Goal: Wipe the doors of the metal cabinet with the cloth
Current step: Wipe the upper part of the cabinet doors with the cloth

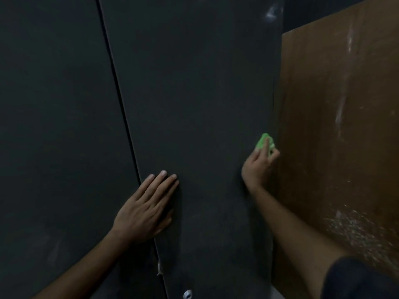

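Dim storage or utility rm, prob. Tall dark metal cabinet (194, 104) w/ two flat doors fills the view; just right of cabinet, a brown wooden board (336, 126), scuffed and dusty w/ whitish streaks. Exact type of place unclear.

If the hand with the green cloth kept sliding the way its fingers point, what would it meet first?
The right hand points up and right with the green cloth, already near the dark door's right edge. It would probably meet the brown panel first, though depth is unclear.

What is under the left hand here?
The left hand lies flat on the right cabinet door, by the seam. Only dark metal shows around it; the patch beneath the palm is covered.
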`<state>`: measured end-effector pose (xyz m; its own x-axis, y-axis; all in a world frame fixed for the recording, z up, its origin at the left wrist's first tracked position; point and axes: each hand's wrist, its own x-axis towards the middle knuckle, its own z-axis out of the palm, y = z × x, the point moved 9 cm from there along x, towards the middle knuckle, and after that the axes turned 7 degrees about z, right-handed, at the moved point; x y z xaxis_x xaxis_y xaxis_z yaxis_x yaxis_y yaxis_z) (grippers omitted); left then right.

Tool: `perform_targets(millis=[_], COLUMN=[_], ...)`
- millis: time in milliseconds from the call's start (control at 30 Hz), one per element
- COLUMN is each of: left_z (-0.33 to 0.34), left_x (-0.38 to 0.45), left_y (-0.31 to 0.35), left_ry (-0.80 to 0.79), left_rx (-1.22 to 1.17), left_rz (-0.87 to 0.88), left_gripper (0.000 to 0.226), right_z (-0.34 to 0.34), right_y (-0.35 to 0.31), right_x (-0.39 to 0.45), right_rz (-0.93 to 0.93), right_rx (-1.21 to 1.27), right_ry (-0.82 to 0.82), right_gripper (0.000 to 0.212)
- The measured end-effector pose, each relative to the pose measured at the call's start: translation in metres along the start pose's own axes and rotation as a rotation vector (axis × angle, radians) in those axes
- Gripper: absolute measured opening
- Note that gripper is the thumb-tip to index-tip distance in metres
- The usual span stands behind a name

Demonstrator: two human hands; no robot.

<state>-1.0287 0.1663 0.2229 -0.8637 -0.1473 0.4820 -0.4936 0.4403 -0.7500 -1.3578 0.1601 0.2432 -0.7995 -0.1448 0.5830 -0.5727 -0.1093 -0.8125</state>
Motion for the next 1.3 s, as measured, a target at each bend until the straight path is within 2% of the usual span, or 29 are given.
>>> perform_targets(millis=[100, 133, 167, 200, 267, 300, 367, 433, 500, 600, 633, 667, 700, 767, 833, 867, 933, 1000, 1067, 1100, 1167, 1233, 1300], left_z=[0.001, 0.001, 0.002, 0.001, -0.001, -0.003, -0.006, -0.005, -0.004, 0.000, 0.000, -0.001, -0.002, -0.003, 0.000, 0.003, 0.006, 0.010, 0.012, 0.012, 0.014, 0.016, 0.017], left_x=[0.000, 0.000, 0.001, 0.001, 0.003, 0.003, 0.004, 0.005, 0.006, 0.008, 0.010, 0.012, 0.015, 0.017, 0.017, 0.015, 0.010, 0.009, 0.010, 0.010, 0.010, 0.009, 0.008], left_y=[0.001, 0.001, 0.001, 0.001, 0.001, 0.001, 0.001, 0.002, 0.004, 0.008, 0.011, 0.013, 0.016, 0.021, 0.023, 0.024, 0.025, 0.027, 0.028, 0.028, 0.029, 0.029, 0.027], left_ry=[-0.009, -0.006, 0.003, 0.015, 0.051, 0.074, 0.102, 0.100, 0.078, 0.019, 0.018, 0.028, 0.047, 0.081, 0.073, 0.061, 0.036, 0.030, 0.039, 0.048, 0.058, 0.057, 0.052], left_rx=[0.021, 0.024, 0.027, 0.030, 0.032, 0.036, 0.040, 0.034, 0.045, 0.070, 0.076, 0.076, 0.072, 0.077, 0.100, 0.112, 0.142, 0.166, 0.180, 0.188, 0.200, 0.209, 0.213], left_rz=[-0.014, -0.023, -0.032, -0.041, -0.064, -0.079, -0.115, -0.148, -0.175, -0.244, -0.281, -0.328, -0.382, -0.464, -0.478, -0.466, -0.444, -0.440, -0.462, -0.473, -0.482, -0.469, -0.458], left_gripper=[0.073, 0.074, 0.075, 0.076, 0.075, 0.074, 0.071, 0.069, 0.068, 0.072, 0.073, 0.072, 0.071, 0.069, 0.071, 0.073, 0.077, 0.080, 0.082, 0.083, 0.084, 0.085, 0.085], right_z=[0.000, 0.004, 0.007, 0.006, 0.003, 0.006, 0.012, 0.008, 0.001, 0.007, 0.012, 0.013, 0.014, 0.012, -0.001, -0.008, -0.015, -0.011, -0.009, -0.008, -0.008, -0.015, -0.028], right_y=[0.025, 0.020, 0.009, -0.010, -0.048, -0.052, -0.027, 0.024, 0.061, 0.056, 0.046, 0.032, 0.021, 0.024, 0.068, 0.092, 0.116, 0.110, 0.090, 0.083, 0.083, 0.114, 0.153], right_x=[0.052, 0.065, 0.075, 0.076, 0.056, 0.034, -0.017, -0.042, -0.016, 0.059, 0.074, 0.075, 0.065, 0.010, -0.042, -0.048, -0.025, 0.019, 0.061, 0.069, 0.054, 0.015, -0.010], right_rz=[0.367, 0.431, 0.419, 0.319, -0.078, -0.276, -0.616, -0.827, -0.812, -0.418, -0.317, -0.303, -0.402, -0.814, -1.158, -1.219, -1.155, -0.910, -0.620, -0.538, -0.511, -0.539, -0.513], right_rx=[0.160, 0.230, 0.261, 0.251, 0.180, 0.136, -0.007, -0.149, -0.177, -0.024, 0.032, 0.057, 0.043, -0.016, -0.081, -0.119, -0.152, -0.146, -0.058, -0.013, 0.023, -0.010, -0.076], right_ry=[0.055, 0.054, 0.049, 0.048, 0.022, -0.041, -0.215, -0.335, -0.351, -0.296, -0.290, -0.281, -0.284, -0.381, -0.541, -0.587, -0.620, -0.568, -0.446, -0.415, -0.457, -0.604, -0.708], right_gripper=[0.046, 0.046, 0.046, 0.047, 0.047, 0.047, 0.051, 0.062, 0.062, 0.047, 0.046, 0.046, 0.048, 0.060, 0.074, 0.077, 0.075, 0.072, 0.061, 0.058, 0.063, 0.068, 0.064])
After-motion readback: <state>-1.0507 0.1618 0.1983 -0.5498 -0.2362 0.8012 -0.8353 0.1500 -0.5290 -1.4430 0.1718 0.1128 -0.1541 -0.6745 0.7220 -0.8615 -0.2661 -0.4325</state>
